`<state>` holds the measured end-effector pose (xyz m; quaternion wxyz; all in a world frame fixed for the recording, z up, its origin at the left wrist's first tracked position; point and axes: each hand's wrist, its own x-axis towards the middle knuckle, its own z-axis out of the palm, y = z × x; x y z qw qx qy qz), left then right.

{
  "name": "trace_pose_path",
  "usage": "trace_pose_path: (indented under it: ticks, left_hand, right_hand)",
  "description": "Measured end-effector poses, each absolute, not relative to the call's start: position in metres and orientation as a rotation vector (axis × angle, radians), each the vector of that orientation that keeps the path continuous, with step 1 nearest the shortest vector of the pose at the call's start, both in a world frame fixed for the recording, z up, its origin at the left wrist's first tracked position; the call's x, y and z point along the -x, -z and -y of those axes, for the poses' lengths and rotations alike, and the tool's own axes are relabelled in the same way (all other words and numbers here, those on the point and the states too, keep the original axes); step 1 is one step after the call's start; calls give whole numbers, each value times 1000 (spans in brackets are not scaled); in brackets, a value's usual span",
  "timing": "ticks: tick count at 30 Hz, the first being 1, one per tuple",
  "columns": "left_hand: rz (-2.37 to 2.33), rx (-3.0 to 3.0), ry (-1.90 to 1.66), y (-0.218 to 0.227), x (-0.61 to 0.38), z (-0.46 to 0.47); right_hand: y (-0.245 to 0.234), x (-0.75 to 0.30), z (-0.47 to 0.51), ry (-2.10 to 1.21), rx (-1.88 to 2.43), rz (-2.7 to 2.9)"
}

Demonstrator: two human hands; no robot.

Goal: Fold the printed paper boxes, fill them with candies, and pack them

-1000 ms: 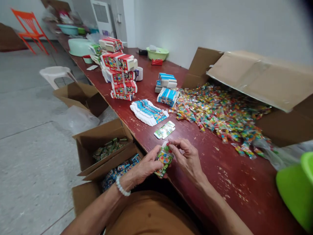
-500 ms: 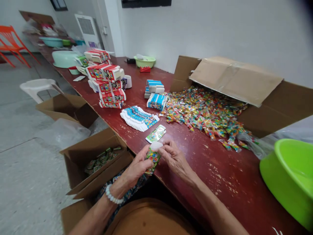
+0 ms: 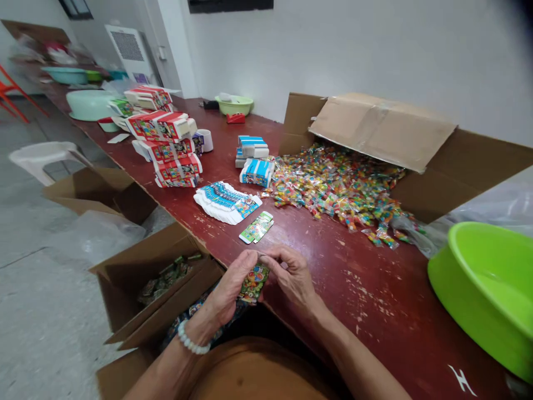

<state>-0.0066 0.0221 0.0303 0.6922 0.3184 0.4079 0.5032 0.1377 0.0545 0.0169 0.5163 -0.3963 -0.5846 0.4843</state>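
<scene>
A small green printed candy box point(image 3: 254, 282) is held upright over the near table edge. My left hand point(image 3: 232, 283), with a beaded bracelet at the wrist, grips it from the left. At its top right, my right hand point(image 3: 290, 272) pinches the upper edge between thumb and fingers. The top flap is hidden behind my fingers. Just beyond my hands lies a flat green carton point(image 3: 257, 227) on the red table point(image 3: 333, 316). Past that, flat blue cartons point(image 3: 227, 203) are fanned out in a row.
Wrapped candies point(image 3: 333, 186) spill from a tipped cardboard box point(image 3: 383, 130). A green basin point(image 3: 478, 300) stands at the right. Bundled red cartons point(image 3: 166, 150) and blue bundles point(image 3: 256, 172) are stacked farther back. Below the left edge, an open carton point(image 3: 125, 278) holds green packs point(image 3: 166, 280).
The white flap that stood up from the box top is no longer visible, and my fingers now cover that edge. My view has shifted slightly to the right.
</scene>
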Motion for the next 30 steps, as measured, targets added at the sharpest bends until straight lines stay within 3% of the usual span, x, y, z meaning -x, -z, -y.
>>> trace_pose_path:
  ticks: [12,18,25,30]
  left_hand:
    - [-949,-615,-1122,-22,4,-30]
    - [-941,-527,-1103,-28,2,-25]
    - [-973,-640,-1236,-24,4,-24]
    - [-809,-479,-1004,-32,9,-25]
  right_hand:
    - [-28,-132,-53,-1652,937,1014]
    - [-29,-136,-57,-1710,945,1152]
    - [-23,-137,-53,-1352,937,1464]
    - [-26,-149,-52,-1126,857,1723]
